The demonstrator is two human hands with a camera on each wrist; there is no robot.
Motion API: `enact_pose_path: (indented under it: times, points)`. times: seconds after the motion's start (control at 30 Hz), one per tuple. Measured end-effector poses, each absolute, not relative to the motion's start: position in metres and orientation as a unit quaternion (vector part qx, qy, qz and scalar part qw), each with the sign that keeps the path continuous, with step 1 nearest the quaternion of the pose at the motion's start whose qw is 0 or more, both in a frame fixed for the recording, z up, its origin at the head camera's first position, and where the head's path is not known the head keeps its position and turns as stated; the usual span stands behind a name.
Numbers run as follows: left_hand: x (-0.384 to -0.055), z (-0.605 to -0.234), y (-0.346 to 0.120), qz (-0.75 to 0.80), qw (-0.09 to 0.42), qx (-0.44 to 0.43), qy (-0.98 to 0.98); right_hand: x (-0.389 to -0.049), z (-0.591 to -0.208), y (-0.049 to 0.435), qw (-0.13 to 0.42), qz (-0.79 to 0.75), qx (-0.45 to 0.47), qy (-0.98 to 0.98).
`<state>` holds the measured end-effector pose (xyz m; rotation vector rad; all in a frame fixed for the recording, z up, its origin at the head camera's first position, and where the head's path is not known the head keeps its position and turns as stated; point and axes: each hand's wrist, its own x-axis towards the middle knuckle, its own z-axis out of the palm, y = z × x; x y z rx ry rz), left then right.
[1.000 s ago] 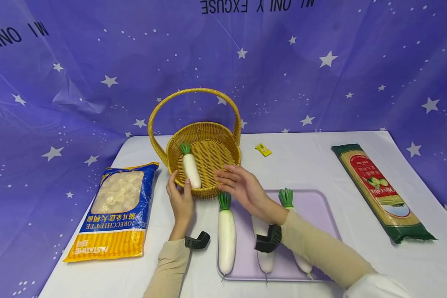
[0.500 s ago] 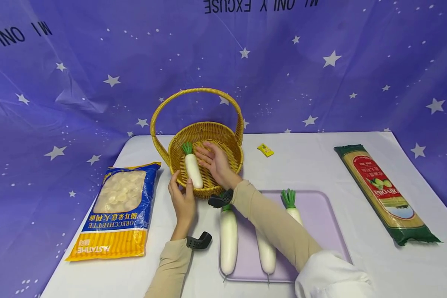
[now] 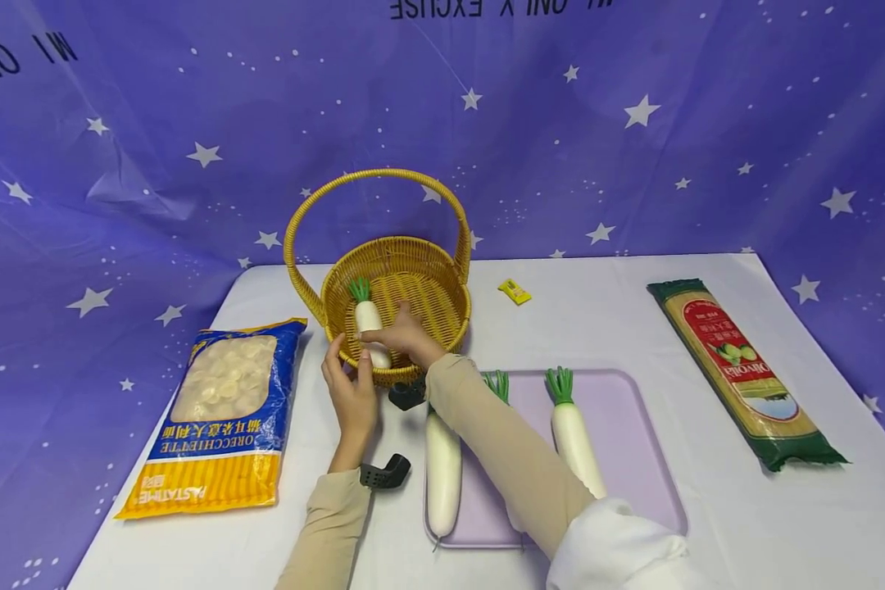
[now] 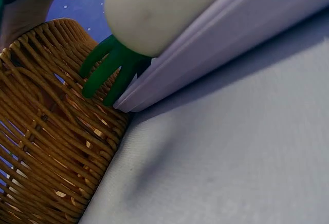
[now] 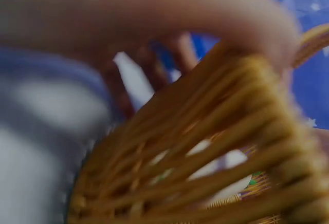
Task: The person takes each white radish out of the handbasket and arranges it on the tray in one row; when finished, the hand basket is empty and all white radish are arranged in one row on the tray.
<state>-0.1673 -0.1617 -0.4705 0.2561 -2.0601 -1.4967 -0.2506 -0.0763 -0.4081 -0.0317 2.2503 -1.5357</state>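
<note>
A wicker basket (image 3: 431,299) with a tall arched handle stands at the back, one white daikon radish (image 3: 369,315) with green stems lying in its left side. My left hand (image 3: 352,401) grips the basket's near-left rim, thumb at the rim and fingers along the outer wall. Reaching into the basket, my right hand (image 3: 406,338) has its fingers extended and overlaps the lower part of that daikon. Near the basket, a lilac tray (image 3: 634,467) holds a left daikon (image 3: 443,475), a right daikon (image 3: 577,438) and a middle one mostly hidden under my right forearm.
A blue and yellow bag of orecchiette (image 3: 217,418) lies left of the basket. Far right is a long pasta packet (image 3: 741,369) with green ends. A small yellow packet (image 3: 515,292) sits right of the basket on the white-covered table (image 3: 583,319). A purple starry cloth hangs behind.
My right hand has moved from above the tray and the basket's near-right rim into the basket, then left over the daikon. My left hand stays at the rim.
</note>
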Motion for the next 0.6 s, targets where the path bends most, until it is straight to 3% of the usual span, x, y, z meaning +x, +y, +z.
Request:
enact_pose_path:
  times: [0.3,0.6]
  points:
    - [-0.1683,-0.471,-0.1626,-0.56,0.293,0.091,-0.769,-0.2479,-0.4077,-0.0779,0.197,-0.447,-0.047,0.872]
    - [-0.1676,-0.4718,-0.1615,-0.56,0.295,0.094,-0.769,-0.2509,-0.4119,-0.0769,0.227,-0.536,-0.1,0.807]
